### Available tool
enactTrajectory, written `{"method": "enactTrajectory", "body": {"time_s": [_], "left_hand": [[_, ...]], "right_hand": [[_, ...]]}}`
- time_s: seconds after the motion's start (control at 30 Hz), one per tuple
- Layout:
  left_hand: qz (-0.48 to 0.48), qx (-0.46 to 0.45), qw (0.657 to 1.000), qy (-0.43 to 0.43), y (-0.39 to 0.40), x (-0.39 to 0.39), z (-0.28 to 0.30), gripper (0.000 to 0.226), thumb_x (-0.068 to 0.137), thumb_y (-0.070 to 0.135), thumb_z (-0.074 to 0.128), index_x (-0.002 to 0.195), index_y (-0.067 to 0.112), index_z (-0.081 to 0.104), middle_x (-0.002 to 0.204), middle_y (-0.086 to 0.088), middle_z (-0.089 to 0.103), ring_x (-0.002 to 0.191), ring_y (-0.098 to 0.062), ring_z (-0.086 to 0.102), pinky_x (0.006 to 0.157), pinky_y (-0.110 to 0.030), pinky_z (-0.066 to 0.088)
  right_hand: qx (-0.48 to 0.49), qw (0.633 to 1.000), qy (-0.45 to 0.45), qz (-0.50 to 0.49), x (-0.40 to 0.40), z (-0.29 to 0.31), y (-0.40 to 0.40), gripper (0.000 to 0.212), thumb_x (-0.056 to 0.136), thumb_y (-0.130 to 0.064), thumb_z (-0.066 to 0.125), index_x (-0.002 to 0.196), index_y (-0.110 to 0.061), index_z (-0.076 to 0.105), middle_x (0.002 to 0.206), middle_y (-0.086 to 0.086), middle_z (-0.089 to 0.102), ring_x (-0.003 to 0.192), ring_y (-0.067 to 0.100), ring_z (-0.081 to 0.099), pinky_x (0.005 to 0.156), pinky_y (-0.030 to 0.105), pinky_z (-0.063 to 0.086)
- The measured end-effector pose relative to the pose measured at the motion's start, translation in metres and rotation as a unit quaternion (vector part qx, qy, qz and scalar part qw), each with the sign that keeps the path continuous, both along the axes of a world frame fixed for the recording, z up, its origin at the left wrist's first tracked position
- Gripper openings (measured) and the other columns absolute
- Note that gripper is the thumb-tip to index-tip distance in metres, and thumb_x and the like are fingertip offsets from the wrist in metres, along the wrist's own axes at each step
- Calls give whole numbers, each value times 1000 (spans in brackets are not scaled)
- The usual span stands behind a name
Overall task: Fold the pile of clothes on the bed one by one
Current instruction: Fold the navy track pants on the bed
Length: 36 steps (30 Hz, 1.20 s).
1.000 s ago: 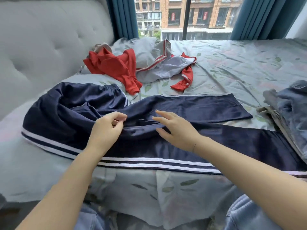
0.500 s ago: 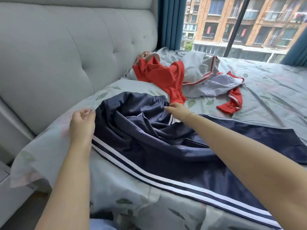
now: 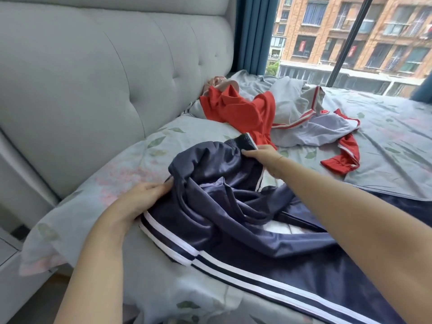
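Head view: the navy track trousers (image 3: 233, 202) lie bunched on the bed (image 3: 163, 141) just in front of the grey headboard (image 3: 105, 78), and the shiny cloth looks light, soft and slippery, so I judge the elastic waistband the best place to hold. The left hand (image 3: 142, 197) pinches the waist edge on the side near the headboard, and the right hand (image 3: 261, 155) grips the black waistband with curled fingers. Against 0.5 s earlier, the far corner is now lifted and the left hand has come onto the cloth.
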<state>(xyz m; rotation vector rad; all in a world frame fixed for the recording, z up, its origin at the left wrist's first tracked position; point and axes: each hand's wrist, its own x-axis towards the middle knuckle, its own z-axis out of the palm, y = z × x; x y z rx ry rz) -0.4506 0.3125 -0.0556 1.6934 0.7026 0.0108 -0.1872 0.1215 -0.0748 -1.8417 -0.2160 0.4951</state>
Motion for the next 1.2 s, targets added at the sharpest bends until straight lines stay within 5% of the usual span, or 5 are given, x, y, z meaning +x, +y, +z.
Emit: {"method": "enactTrajectory", "body": {"time_s": [0.13, 0.37, 0.67, 0.9, 1.2], "left_hand": [[-82, -3, 996, -28, -4, -2, -2, 99, 27, 76, 82, 102, 14, 69, 99, 0, 75, 94, -13, 70, 76, -22, 53], [-54, -25, 997, -40, -9, 7, -2, 36, 79, 34, 77, 110, 19, 65, 104, -2, 74, 94, -15, 70, 74, -24, 52], [411, -9, 879, -242, 13, 9, 8, 29, 76, 16, 77, 97, 15, 57, 93, -1, 64, 84, -22, 61, 73, -29, 51], [210, -457, 827, -252, 31, -8, 17, 55, 91, 52, 52, 125, 10, 62, 116, -16, 69, 101, -35, 69, 80, -47, 52], [123, -503, 813, -265, 34, -10, 23, 23, 95, 39, 56, 105, 22, 68, 109, 6, 67, 111, -13, 61, 99, -32, 44]], "right_hand": [[26, 992, -126, -9, 7, 56, 16, 15, 82, -13, 74, 71, -17, 65, 62, -2, 64, 49, 7, 59, 49, 17, 48], [-109, 919, -378, 14, 19, 151, 61, 10, 86, -27, 68, 87, -17, 66, 76, -1, 60, 68, 15, 55, 64, 27, 42], [-232, 820, -523, 3, 8, 187, 84, 35, 89, -46, 59, 85, -11, 59, 89, 5, 60, 82, 26, 57, 65, 34, 41], [-312, 692, -651, 19, -23, 195, 107, 24, 98, -32, 51, 113, -14, 54, 106, 8, 62, 92, 33, 60, 67, 34, 35], [-306, 696, -648, 50, -45, 204, 131, 31, 97, -38, 52, 115, -13, 55, 110, 9, 62, 98, 33, 59, 69, 32, 34]]}}
